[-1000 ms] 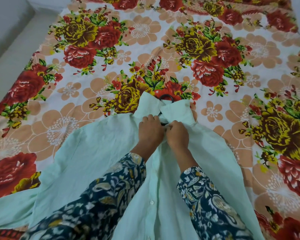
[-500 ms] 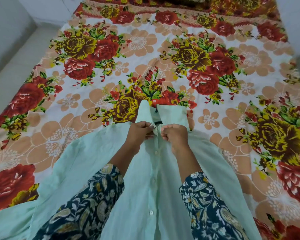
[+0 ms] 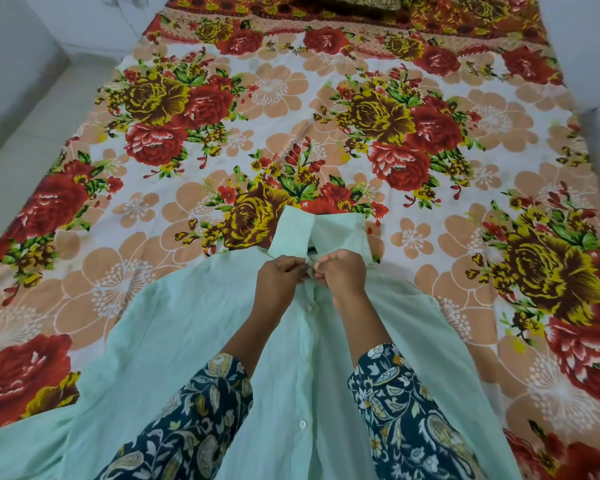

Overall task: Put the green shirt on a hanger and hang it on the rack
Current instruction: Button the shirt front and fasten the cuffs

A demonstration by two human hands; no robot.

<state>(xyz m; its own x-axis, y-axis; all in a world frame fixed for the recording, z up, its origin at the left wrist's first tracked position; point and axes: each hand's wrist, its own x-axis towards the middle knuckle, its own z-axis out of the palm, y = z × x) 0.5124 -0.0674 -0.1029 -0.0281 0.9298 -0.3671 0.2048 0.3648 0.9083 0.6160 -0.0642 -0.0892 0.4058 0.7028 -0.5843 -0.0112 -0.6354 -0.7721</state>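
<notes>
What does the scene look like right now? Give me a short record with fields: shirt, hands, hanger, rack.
shirt: green shirt lies front up on the floral bedsheet, collar at the far end
left hand: left hand pinches the front edge just below the collar
right hand: right hand pinches the opposite edge, close beside the left
hanger: not clearly visible
rack: not in view
</notes>
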